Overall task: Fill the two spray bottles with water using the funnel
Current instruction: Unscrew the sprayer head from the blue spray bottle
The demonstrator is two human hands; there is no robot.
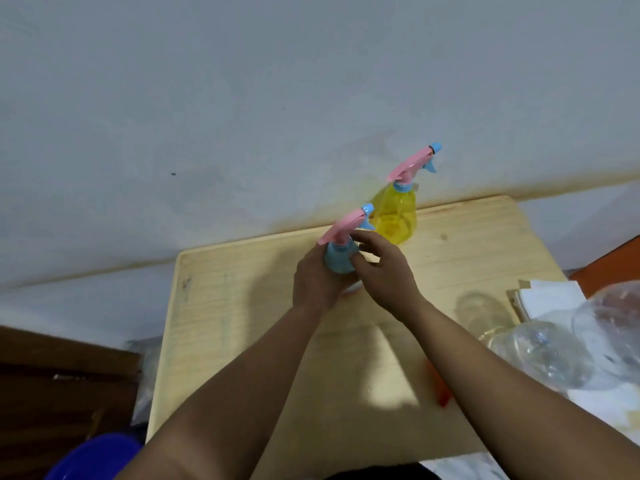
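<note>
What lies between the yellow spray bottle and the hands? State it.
Head view: only the near bottle's spray head, held by left hand and right hand, before the yellow spray bottle.

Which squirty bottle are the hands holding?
The near spray bottle, the one with the blue collar. The left hand and right hand are both around it. The yellow spray bottle stands alone by the wall, untouched.

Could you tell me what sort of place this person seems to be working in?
Probably a plain room at home rather than a workshop: a small wooden table pushed against a stained painted wall, with a clear plastic bottle and folded papers cluttering its right side.
</note>
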